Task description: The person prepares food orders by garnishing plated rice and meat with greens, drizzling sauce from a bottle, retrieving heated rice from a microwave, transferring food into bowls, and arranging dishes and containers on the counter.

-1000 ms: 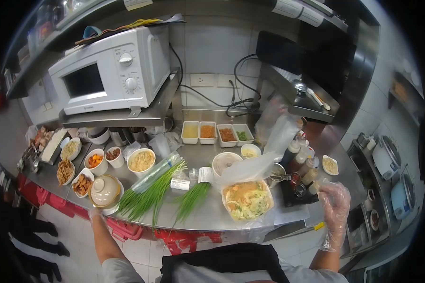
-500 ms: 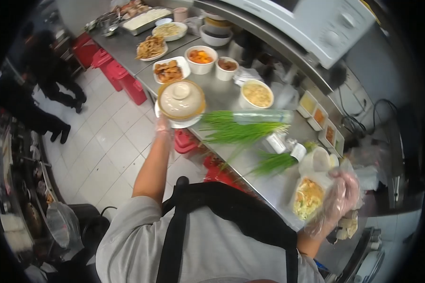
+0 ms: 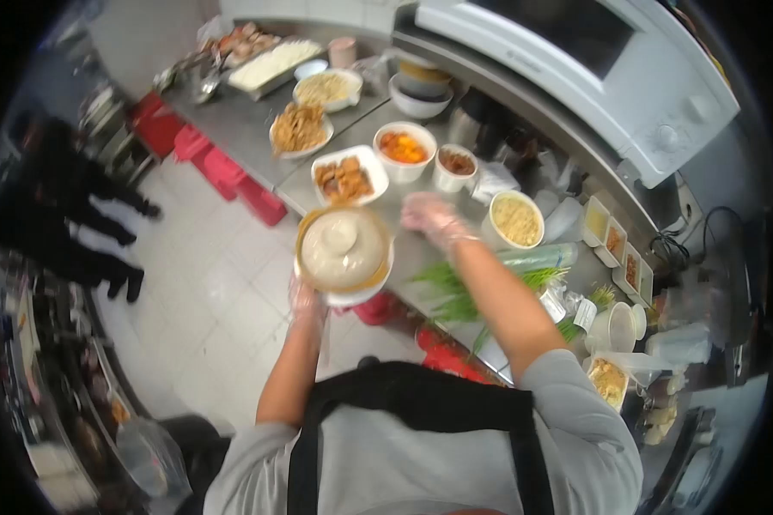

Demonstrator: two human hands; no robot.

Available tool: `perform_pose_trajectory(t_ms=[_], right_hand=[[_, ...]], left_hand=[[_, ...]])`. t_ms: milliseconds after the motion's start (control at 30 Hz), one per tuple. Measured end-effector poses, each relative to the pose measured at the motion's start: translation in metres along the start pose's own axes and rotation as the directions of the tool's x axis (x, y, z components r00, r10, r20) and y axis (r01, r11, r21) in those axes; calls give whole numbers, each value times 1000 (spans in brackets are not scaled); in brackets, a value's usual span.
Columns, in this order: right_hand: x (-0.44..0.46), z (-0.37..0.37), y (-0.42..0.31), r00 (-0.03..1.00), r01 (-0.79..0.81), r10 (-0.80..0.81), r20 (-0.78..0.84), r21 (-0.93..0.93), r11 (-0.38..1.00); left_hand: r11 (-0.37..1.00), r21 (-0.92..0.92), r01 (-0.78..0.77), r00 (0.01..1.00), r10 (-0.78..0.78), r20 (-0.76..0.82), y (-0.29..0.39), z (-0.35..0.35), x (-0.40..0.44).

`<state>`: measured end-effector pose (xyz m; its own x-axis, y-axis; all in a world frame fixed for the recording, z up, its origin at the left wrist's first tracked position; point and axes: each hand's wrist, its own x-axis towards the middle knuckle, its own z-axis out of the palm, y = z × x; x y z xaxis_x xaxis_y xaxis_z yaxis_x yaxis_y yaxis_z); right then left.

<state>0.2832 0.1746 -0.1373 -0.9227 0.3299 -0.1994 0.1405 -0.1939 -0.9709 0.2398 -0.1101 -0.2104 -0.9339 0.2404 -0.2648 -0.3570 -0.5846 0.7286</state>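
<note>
My left hand (image 3: pixel 305 300), in a clear plastic glove, grips the near left edge of a white plate (image 3: pixel 352 298). On that plate sits a round pot with a beige lid (image 3: pixel 342 245), at the counter's front edge. My right hand (image 3: pixel 434 216), gloved too, is over the counter just right of the pot, its fingers curled together; whether anything small is in them is hidden. Green stalks (image 3: pixel 448 290) lie under and beside my right forearm. A bowl of pale chopped food (image 3: pixel 515 220) stands to the right of that hand.
Behind the pot are bowls of fried pieces (image 3: pixel 343 178), orange food (image 3: pixel 404 148) and brown food (image 3: pixel 455 163). A microwave (image 3: pixel 610 77) hangs over the back right. Red bins (image 3: pixel 223 172) line the counter's front. Two people in dark clothes (image 3: pixel 69 206) stand at left.
The view has swung left. My right hand has moved from the right end of the counter, by the food container, across to beside the lidded pot. My left hand remains at the plate.
</note>
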Motion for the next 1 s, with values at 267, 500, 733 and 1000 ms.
perform_pose_trajectory(t_ms=[267,500,733,1000], right_hand=[[113,53,31,986,143,39,159,-954,265],[13,60,17,984,-93,-30,-175,-652,753],[-186,34,6,893,-134,104,-437,-37,990],[-455,15,-19,825,-119,186,-533,159,980]], left_hand=[[944,330,-24,995,54,-83,62,-37,-9],[967,252,31,997,-48,63,101,-36,-23],[957,283,68,982,-114,149,108,7,-69],[955,260,143,915,-228,332,80,27,-158]])
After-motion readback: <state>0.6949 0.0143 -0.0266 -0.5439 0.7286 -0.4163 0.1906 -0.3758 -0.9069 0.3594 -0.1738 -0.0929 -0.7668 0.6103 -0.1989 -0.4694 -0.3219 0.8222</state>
